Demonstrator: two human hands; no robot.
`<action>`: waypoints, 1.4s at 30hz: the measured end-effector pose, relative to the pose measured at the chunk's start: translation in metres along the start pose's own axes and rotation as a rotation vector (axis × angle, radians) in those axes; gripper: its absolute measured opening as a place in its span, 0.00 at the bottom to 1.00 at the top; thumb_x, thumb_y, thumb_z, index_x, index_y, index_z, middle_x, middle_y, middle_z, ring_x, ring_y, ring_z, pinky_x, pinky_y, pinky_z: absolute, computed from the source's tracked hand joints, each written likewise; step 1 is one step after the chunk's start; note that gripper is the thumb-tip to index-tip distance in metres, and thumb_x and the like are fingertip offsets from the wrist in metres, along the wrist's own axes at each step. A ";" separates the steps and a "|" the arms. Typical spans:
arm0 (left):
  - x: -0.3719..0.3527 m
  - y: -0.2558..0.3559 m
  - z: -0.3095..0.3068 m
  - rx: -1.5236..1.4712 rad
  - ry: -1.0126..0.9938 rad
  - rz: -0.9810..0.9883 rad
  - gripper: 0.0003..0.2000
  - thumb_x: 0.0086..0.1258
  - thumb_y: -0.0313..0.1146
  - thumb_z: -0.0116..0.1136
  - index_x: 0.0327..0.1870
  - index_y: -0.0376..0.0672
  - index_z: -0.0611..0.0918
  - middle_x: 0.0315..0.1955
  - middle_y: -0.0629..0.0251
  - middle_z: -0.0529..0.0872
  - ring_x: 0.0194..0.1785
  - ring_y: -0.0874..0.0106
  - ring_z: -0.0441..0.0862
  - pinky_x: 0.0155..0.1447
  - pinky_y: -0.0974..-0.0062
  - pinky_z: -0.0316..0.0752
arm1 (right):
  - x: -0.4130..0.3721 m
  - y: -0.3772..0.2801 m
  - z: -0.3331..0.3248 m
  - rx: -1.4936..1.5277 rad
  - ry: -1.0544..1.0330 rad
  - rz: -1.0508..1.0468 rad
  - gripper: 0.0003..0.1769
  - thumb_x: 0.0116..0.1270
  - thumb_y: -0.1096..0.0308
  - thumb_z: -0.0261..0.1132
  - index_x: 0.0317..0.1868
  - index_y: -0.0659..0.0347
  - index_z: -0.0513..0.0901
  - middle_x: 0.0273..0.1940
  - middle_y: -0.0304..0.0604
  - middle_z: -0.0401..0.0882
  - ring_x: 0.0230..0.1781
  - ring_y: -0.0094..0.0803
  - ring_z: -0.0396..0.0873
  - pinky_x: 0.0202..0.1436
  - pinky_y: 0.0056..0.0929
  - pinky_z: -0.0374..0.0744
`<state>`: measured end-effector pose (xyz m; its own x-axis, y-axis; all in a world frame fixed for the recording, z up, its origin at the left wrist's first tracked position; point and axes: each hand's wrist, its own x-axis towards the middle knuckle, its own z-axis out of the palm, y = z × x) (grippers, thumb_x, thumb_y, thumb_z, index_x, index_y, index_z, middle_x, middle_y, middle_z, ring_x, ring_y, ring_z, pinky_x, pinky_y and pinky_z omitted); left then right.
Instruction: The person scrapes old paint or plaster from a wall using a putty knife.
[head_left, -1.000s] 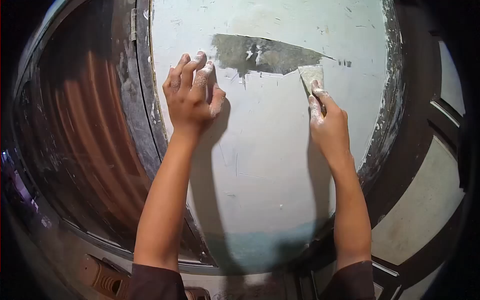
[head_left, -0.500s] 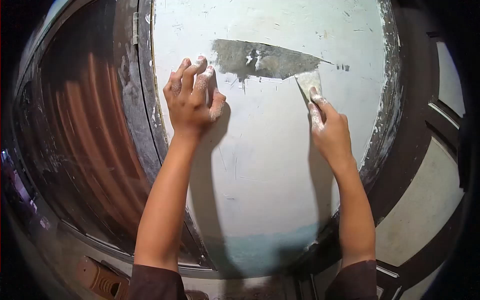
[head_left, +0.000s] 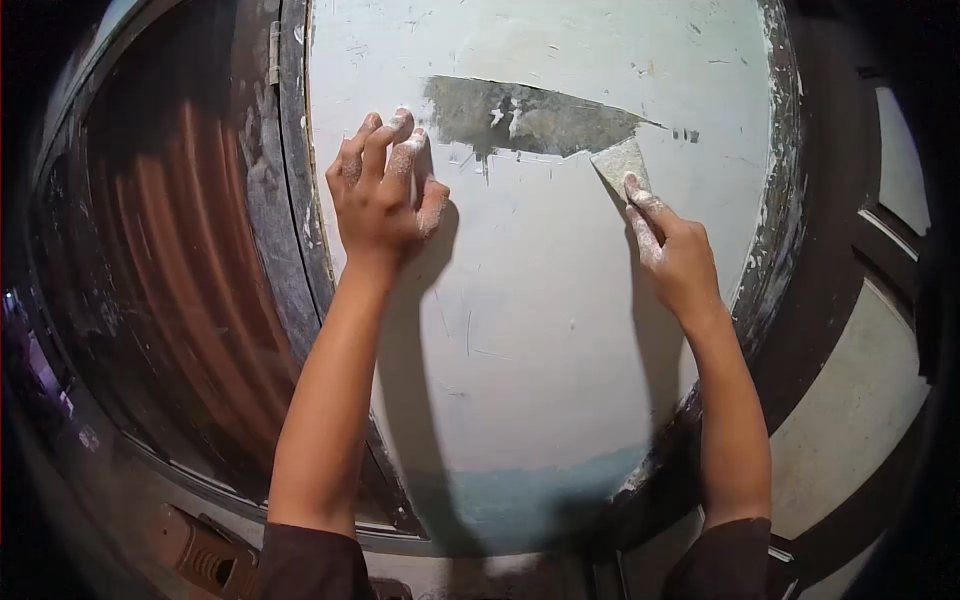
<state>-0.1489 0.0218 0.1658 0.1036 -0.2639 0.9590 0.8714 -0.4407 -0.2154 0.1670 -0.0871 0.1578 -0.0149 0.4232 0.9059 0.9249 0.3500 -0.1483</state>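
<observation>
My right hand grips a putty knife, its broad blade dusted with white and set at the lower right edge of a bare grey patch. Around that patch, pale paint covers the wall panel, with ragged flakes along the patch's lower border. My left hand rests its fingertips on the painted surface just left of the patch, fingers spread and bent, holding nothing. White powder coats the fingers of both hands. The putty knife's handle is mostly hidden inside my right hand.
A dark wooden frame with a hinge runs along the left, beside a glass pane with a reddish-brown curtain behind it. Worn dark trim borders the panel's right side. A brown plastic object lies at the lower left.
My right hand and forearm have shifted slightly right and down, and the putty knife is tilted more, handle toward the lower right. My left hand stays nearly in place.
</observation>
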 end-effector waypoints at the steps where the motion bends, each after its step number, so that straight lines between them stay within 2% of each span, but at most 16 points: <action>1: 0.000 0.000 0.000 0.000 -0.002 0.000 0.27 0.53 0.36 0.68 0.59 0.52 0.86 0.69 0.69 0.82 0.76 0.57 0.75 0.73 0.57 0.65 | 0.000 0.006 0.004 -0.004 -0.011 0.009 0.20 0.78 0.70 0.67 0.67 0.58 0.85 0.51 0.60 0.89 0.46 0.54 0.90 0.52 0.36 0.84; 4: -0.001 -0.002 0.003 0.033 0.000 0.002 0.26 0.52 0.37 0.68 0.58 0.53 0.87 0.69 0.70 0.82 0.75 0.58 0.76 0.73 0.58 0.66 | 0.000 0.012 0.008 -0.016 -0.023 0.018 0.20 0.77 0.69 0.67 0.67 0.58 0.85 0.53 0.59 0.88 0.49 0.54 0.90 0.54 0.36 0.84; 6: 0.000 -0.002 0.004 0.026 0.008 0.004 0.27 0.52 0.37 0.69 0.58 0.52 0.87 0.69 0.70 0.83 0.75 0.58 0.76 0.73 0.58 0.66 | -0.001 0.011 0.009 0.036 0.049 -0.005 0.17 0.77 0.60 0.66 0.64 0.43 0.88 0.37 0.56 0.89 0.36 0.59 0.86 0.42 0.53 0.82; 9: -0.001 -0.003 0.002 0.014 0.025 0.022 0.27 0.52 0.38 0.69 0.59 0.52 0.87 0.69 0.70 0.83 0.75 0.58 0.76 0.73 0.58 0.66 | 0.005 0.009 0.008 -0.036 0.022 0.001 0.15 0.77 0.60 0.64 0.60 0.46 0.90 0.36 0.56 0.89 0.38 0.60 0.86 0.45 0.55 0.82; 10: -0.001 -0.002 0.002 0.014 0.024 0.017 0.27 0.52 0.38 0.69 0.59 0.52 0.87 0.69 0.69 0.83 0.75 0.58 0.76 0.73 0.58 0.66 | 0.009 0.006 0.006 -0.035 0.025 -0.003 0.15 0.77 0.60 0.64 0.60 0.46 0.90 0.36 0.56 0.89 0.38 0.60 0.86 0.45 0.55 0.82; 12: 0.000 -0.001 0.002 0.026 0.023 0.027 0.27 0.53 0.36 0.69 0.60 0.51 0.87 0.69 0.68 0.83 0.75 0.56 0.76 0.73 0.57 0.67 | 0.015 -0.001 0.000 -0.110 -0.057 0.012 0.19 0.78 0.63 0.67 0.66 0.47 0.87 0.37 0.59 0.88 0.35 0.59 0.85 0.43 0.46 0.81; 13: -0.002 0.000 0.002 0.029 0.010 0.016 0.27 0.54 0.35 0.68 0.60 0.51 0.87 0.69 0.67 0.82 0.75 0.56 0.76 0.73 0.56 0.67 | 0.014 0.006 0.002 -0.105 0.002 -0.043 0.18 0.77 0.62 0.67 0.65 0.47 0.87 0.34 0.59 0.87 0.33 0.59 0.84 0.41 0.47 0.81; 16: -0.006 -0.002 0.005 0.025 0.041 -0.002 0.24 0.55 0.38 0.68 0.57 0.51 0.87 0.67 0.69 0.84 0.75 0.58 0.75 0.74 0.56 0.64 | 0.011 0.001 -0.008 -0.057 -0.058 -0.008 0.18 0.77 0.63 0.67 0.65 0.47 0.88 0.35 0.59 0.87 0.33 0.59 0.84 0.42 0.47 0.81; 19: -0.008 -0.004 0.009 -0.004 0.067 0.002 0.23 0.55 0.37 0.69 0.57 0.54 0.89 0.67 0.68 0.84 0.75 0.57 0.76 0.73 0.56 0.65 | 0.019 0.014 0.006 -0.051 -0.016 -0.120 0.20 0.76 0.64 0.67 0.66 0.42 0.87 0.37 0.57 0.88 0.34 0.58 0.84 0.42 0.46 0.81; 26: -0.011 -0.008 0.008 0.031 0.035 0.032 0.23 0.55 0.37 0.70 0.56 0.53 0.88 0.68 0.66 0.82 0.75 0.54 0.75 0.72 0.54 0.66 | 0.029 0.019 -0.006 -0.068 -0.084 -0.148 0.18 0.76 0.62 0.66 0.63 0.43 0.89 0.36 0.55 0.88 0.36 0.56 0.85 0.43 0.48 0.81; 27: -0.010 -0.005 0.004 0.072 0.023 0.049 0.21 0.60 0.36 0.66 0.56 0.47 0.87 0.68 0.58 0.84 0.74 0.49 0.77 0.71 0.51 0.72 | 0.033 0.017 -0.005 -0.116 -0.098 -0.162 0.18 0.76 0.60 0.66 0.64 0.42 0.88 0.35 0.54 0.88 0.35 0.55 0.85 0.43 0.48 0.81; 31: -0.008 -0.008 0.004 0.061 0.026 0.073 0.22 0.60 0.37 0.66 0.57 0.47 0.87 0.68 0.58 0.83 0.75 0.50 0.76 0.73 0.53 0.71 | 0.028 0.021 -0.021 -0.031 -0.097 -0.185 0.18 0.74 0.60 0.67 0.62 0.42 0.89 0.35 0.54 0.88 0.36 0.56 0.85 0.44 0.49 0.82; 32: -0.010 -0.007 0.005 0.058 -0.006 0.014 0.24 0.56 0.38 0.69 0.58 0.53 0.87 0.69 0.68 0.82 0.77 0.55 0.74 0.73 0.55 0.65 | 0.028 0.017 -0.028 -0.091 -0.171 -0.132 0.18 0.73 0.62 0.67 0.62 0.40 0.89 0.34 0.53 0.88 0.37 0.57 0.85 0.44 0.50 0.82; 35: -0.010 -0.005 0.004 0.051 0.002 0.023 0.24 0.56 0.36 0.69 0.58 0.53 0.87 0.69 0.67 0.82 0.76 0.55 0.74 0.73 0.55 0.65 | 0.034 0.022 -0.013 -0.158 -0.102 -0.229 0.21 0.74 0.64 0.66 0.64 0.37 0.88 0.34 0.52 0.88 0.36 0.56 0.85 0.43 0.49 0.82; 37: -0.012 -0.005 0.005 0.061 -0.006 0.019 0.24 0.56 0.35 0.68 0.59 0.52 0.87 0.69 0.66 0.82 0.76 0.55 0.74 0.73 0.55 0.65 | 0.036 0.020 -0.017 -0.171 -0.147 -0.200 0.21 0.73 0.64 0.66 0.64 0.39 0.88 0.35 0.52 0.88 0.37 0.56 0.85 0.44 0.50 0.82; 42: -0.010 -0.006 0.005 0.058 0.019 0.051 0.24 0.58 0.37 0.68 0.59 0.50 0.86 0.70 0.65 0.81 0.76 0.54 0.74 0.73 0.54 0.66 | 0.039 0.016 -0.025 -0.167 -0.157 -0.248 0.19 0.70 0.66 0.65 0.60 0.41 0.89 0.35 0.50 0.88 0.39 0.52 0.87 0.41 0.52 0.84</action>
<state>-0.1532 0.0311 0.1587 0.1401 -0.3014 0.9431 0.8914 -0.3763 -0.2526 0.1911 -0.0859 0.2003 -0.2935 0.4700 0.8324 0.9350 0.3225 0.1476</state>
